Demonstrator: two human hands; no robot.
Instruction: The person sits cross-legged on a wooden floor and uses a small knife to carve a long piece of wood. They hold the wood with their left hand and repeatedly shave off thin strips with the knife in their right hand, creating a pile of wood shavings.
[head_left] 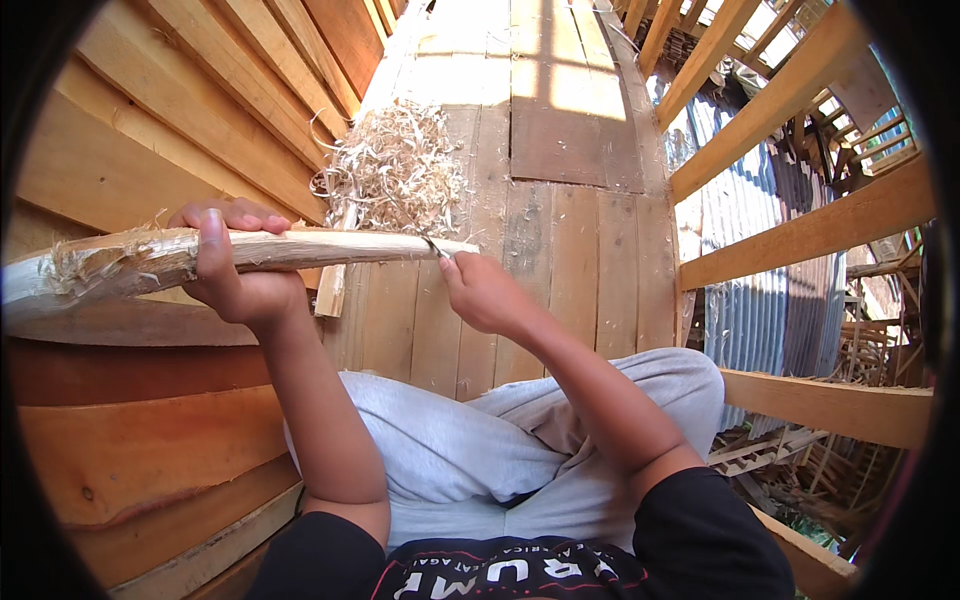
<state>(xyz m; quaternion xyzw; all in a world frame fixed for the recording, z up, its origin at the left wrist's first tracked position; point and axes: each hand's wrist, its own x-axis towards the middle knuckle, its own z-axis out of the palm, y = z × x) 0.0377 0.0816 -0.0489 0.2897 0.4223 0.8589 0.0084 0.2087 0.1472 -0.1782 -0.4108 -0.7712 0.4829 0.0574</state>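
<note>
A long, pale, stripped piece of wood [350,246] runs from the left edge of the view to just past the middle, its right end narrowed to a point. Wrapped around its middle stretch is my left hand [250,290], thumb on the near side and fingers over the far side. My right hand [488,292] is closed near the narrow tip, gripping a small knife; only its thin dark blade [433,246] shows, lying across the wood. The knife's handle is hidden in my fist. Rough, frayed fibres stand up on the wood left of my left hand.
Curly wood shavings [395,170] are heaped on the plank floor [570,250] ahead. A short wooden stick [332,290] lies beside the plank wall [150,150] on my left. To the right, a wooden railing [800,235] stands before corrugated metal sheets [745,230]. My crossed legs [440,440] are below.
</note>
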